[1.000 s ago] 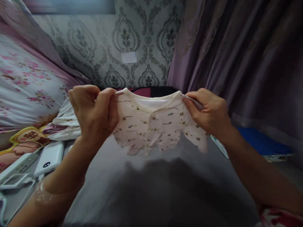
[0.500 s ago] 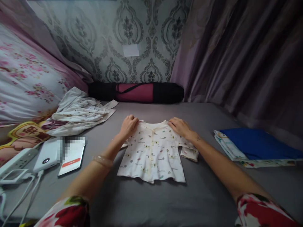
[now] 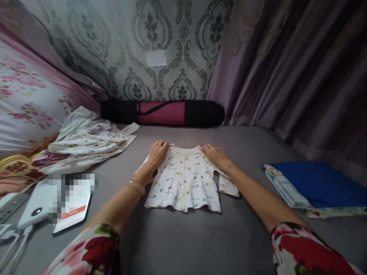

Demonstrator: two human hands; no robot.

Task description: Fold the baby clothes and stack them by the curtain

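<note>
A small white baby shirt (image 3: 185,179) with tiny printed figures and a buttoned front lies spread on the grey bed sheet (image 3: 183,240), its neckline away from me. My left hand (image 3: 158,152) grips the shirt at its left shoulder, fingers curled over the cloth. At the opposite shoulder, my right hand (image 3: 213,154) pinches the fabric beside the collar. Both sleeves lie out to the sides, partly covered by my hands and forearms. The fingertips of each hand are partly hidden.
Crumpled white clothes (image 3: 86,137) lie at the left, near a phone (image 3: 73,217), a white power bank (image 3: 40,204) and a power strip (image 3: 11,204) with cables. Folded blue cloth (image 3: 318,181) rests on the right. A black and maroon long bag (image 3: 163,113) lies along the wall.
The shirt's lower hem has shifted slightly away from me and the shirt looks a little shorter. Both hands keep hold of the shoulders. The camera view has moved slightly closer.
</note>
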